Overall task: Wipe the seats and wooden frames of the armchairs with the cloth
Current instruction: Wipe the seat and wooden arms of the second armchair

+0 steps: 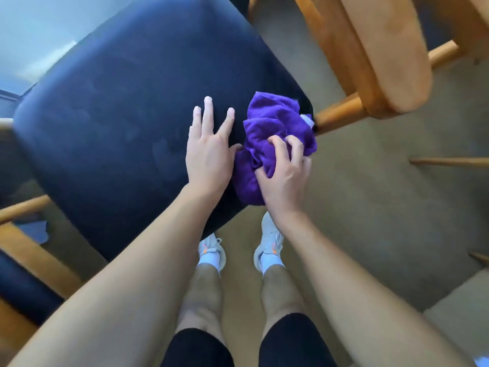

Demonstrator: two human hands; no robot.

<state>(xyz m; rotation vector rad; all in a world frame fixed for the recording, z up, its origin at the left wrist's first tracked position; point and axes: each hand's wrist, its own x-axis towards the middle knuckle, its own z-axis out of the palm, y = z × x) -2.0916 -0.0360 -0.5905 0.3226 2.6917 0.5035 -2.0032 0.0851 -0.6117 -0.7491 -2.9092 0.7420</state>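
1 cloth (275,133); L hand (209,154) + R hand (284,176) = 2; 2 navy seats (105,102) (21,292); 2 shoes (211,247) (270,245)

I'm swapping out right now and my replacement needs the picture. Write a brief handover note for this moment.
Left hand: open, flat on the dark blue seat.
Right hand: grips the bunched purple cloth at the seat's corner, next to a wooden rail.
Done: cannot tell how much is wiped.
To do: finish this seat, then the wooden armrest and rails, then the neighbouring chair at the left.
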